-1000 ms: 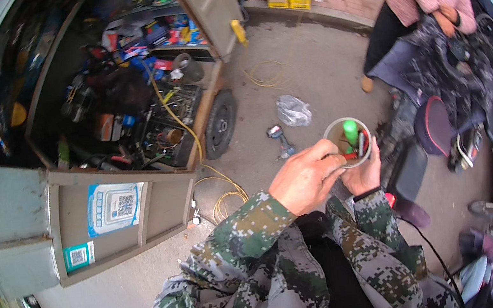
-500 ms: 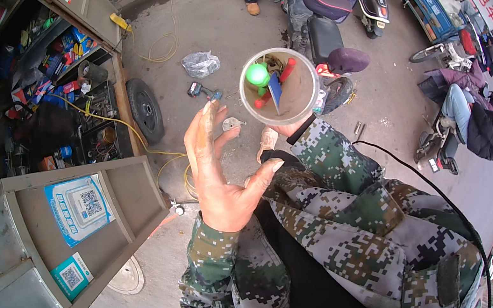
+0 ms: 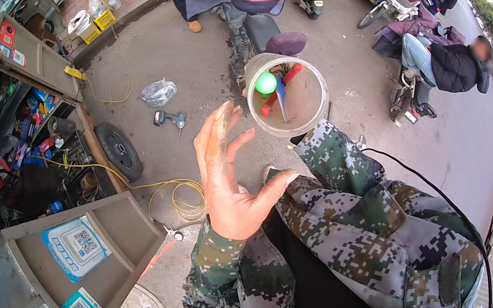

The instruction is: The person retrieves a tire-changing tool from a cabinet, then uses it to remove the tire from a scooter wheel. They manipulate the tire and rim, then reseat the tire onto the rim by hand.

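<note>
My left hand [image 3: 232, 188] is raised palm inward in the middle, open and holding nothing, with the thumb spread away from the fingers. Just beyond its fingertips is a round clear plastic tub [image 3: 311, 114], tilted so its inside shows. My right sleeve [image 3: 340, 155] runs up to the tub's lower edge; my right hand supports it from behind and is almost wholly hidden. Inside lie a bright green ball-shaped thing [image 3: 265, 83], a red-handled thing [image 3: 292, 74] and a flat blue piece [image 3: 281, 97].
A cordless drill [image 3: 170, 121], a crumpled plastic bag [image 3: 159, 93] and a coiled yellow hose [image 3: 183, 202] lie on the ground. A tire [image 3: 119, 151] leans by an open tool cabinet [image 3: 14, 255] at left. Scooters stand beyond; a seated person [image 3: 451, 63] is at right.
The view has swung right, so the surroundings shift left. The tub has moved slightly rightward in view, and the fingers of my right hand beneath it no longer show. My left hand stays open.
</note>
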`<state>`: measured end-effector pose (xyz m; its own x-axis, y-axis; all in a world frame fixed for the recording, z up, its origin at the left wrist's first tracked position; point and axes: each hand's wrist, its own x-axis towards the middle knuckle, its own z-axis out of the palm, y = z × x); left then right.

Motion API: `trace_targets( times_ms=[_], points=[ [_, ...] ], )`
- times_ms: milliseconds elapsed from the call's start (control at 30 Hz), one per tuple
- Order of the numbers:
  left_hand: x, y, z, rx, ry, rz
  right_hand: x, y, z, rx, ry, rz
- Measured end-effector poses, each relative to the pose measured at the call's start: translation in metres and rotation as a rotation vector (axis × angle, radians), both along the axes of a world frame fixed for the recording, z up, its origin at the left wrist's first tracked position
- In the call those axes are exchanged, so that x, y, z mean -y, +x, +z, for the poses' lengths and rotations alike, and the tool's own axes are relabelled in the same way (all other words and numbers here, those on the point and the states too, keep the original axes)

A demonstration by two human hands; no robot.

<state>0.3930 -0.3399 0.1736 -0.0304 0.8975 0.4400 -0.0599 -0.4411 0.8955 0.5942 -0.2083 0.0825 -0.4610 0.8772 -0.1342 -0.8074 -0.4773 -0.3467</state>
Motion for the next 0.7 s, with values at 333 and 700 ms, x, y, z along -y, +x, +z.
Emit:
trace_targets(
  times_ms=[333,700],
  points=[
    [-0.008,0.012,0.001,0.002,0.039,-0.043,-0.005,0.031,0.002,-0.047,0.116,0.104],
    [0.004,0.007,0.002,0.002,-0.003,0.020,-0.001,0.003,0.018,0.085,0.001,0.062]
  ],
)
